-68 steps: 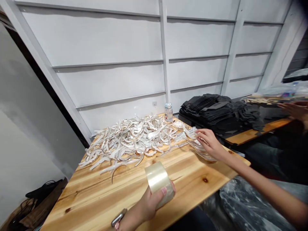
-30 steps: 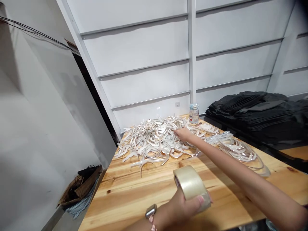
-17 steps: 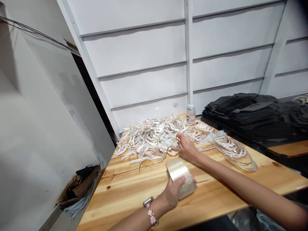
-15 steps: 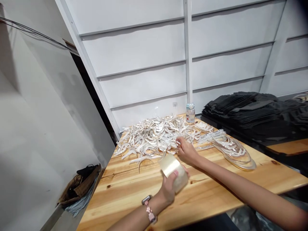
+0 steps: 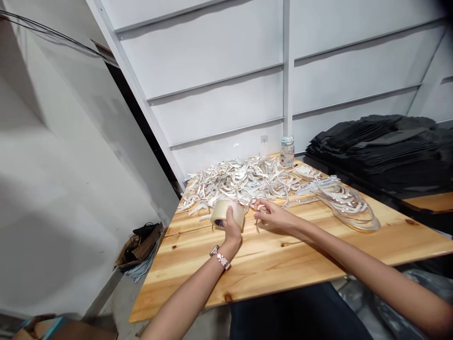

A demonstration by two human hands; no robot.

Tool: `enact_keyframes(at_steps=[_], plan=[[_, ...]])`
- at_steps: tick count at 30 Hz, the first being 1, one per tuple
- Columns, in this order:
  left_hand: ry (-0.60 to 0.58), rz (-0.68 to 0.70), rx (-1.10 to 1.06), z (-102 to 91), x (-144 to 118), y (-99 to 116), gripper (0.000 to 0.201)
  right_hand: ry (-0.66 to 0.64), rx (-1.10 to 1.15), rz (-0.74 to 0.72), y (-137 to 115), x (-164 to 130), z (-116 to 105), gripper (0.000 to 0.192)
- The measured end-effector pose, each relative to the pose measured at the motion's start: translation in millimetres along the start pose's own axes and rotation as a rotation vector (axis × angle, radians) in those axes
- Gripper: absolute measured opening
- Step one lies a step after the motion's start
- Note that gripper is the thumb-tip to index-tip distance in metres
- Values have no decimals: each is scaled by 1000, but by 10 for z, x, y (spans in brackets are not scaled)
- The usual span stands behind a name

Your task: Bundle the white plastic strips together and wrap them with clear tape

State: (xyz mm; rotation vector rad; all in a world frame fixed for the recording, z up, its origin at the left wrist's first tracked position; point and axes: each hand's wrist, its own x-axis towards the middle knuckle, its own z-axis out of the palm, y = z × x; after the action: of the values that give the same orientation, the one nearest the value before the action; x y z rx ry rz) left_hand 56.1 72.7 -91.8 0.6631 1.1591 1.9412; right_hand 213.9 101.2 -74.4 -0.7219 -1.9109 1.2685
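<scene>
My left hand (image 5: 231,229) grips a roll of clear packing tape (image 5: 226,212) and holds it down near the front edge of a heap of white curved strips (image 5: 240,182) on the wooden table (image 5: 300,255). A watch sits on that wrist. My right hand (image 5: 271,216) is just right of the roll, fingers pinched on a thin white curved strip at the heap's edge.
A stack of nested clear curved pieces (image 5: 345,205) lies to the right of the heap. A small clear bottle (image 5: 287,151) stands at the table's back edge. Black folded material (image 5: 385,148) is piled on the neighbouring table. Bags (image 5: 139,243) lie on the floor at left.
My left hand carried the tape roll forward and left, up to the heap. My right hand pulled back from the heap with a strip pinched in its fingers. The view tilted down.
</scene>
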Motion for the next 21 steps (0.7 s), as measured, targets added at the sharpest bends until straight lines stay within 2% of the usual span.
enact_keyframes(at_steps=[2, 5, 7, 10, 13, 15, 18, 21], plan=[[-13, -22, -4, -4, -8, 3, 45, 27, 29, -25, -203, -246, 85, 22], [-62, -76, -7, 0, -60, 17, 49, 208, 135, -55, -440, -796, 348, 22], [-85, -94, -10, 9, -124, 36, 47, 367, 271, 22, -489, -1171, 625, 29], [-146, -68, -2, 15, -258, 90, 42, 571, 523, 110, -390, -1565, 1128, 44], [-346, 15, 34, -16, -406, 150, 40, 617, 719, 206, -184, -1718, 1575, 49], [-511, 84, 77, -57, -479, 176, 39, 642, 793, 318, -50, -1741, 1759, 51], [-678, 148, 183, -116, -522, 195, 40, 667, 839, 425, 95, -1754, 1824, 55], [-836, 329, 366, -143, -508, 214, 43, 686, 856, 444, 160, -1753, 1711, 50]])
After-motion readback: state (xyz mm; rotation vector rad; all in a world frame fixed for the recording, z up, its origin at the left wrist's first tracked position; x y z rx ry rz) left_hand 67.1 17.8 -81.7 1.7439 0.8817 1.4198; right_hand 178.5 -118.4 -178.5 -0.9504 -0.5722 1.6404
